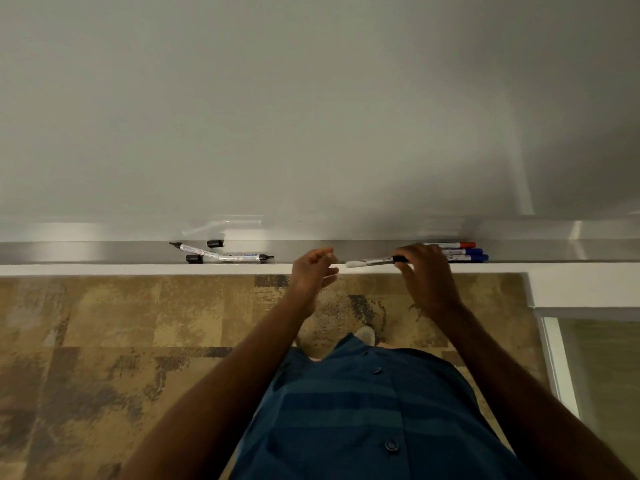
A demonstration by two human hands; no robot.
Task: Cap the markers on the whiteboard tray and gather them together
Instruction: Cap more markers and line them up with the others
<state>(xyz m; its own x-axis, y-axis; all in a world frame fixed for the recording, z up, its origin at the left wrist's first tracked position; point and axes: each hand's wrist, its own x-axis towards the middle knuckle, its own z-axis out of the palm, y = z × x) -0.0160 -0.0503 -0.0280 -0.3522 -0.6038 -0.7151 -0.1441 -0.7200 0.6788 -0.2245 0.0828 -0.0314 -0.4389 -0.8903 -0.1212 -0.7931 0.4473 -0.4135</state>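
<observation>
From the head camera, the right hand (427, 271) grips a black-capped marker (372, 261) by its capped end, holding it level just above the front lip of the whiteboard tray (104, 252). The left hand (311, 275) hangs just beside the marker's other end, fingers loosely curled and holding nothing.

Behind the right hand, a red marker (450, 244) and two blue markers (465, 255) lie capped side by side in the tray. Well to the left lie two uncapped black markers (221, 254), touching, with two loose black caps (215, 243) near them. Below is patterned carpet (121, 341).
</observation>
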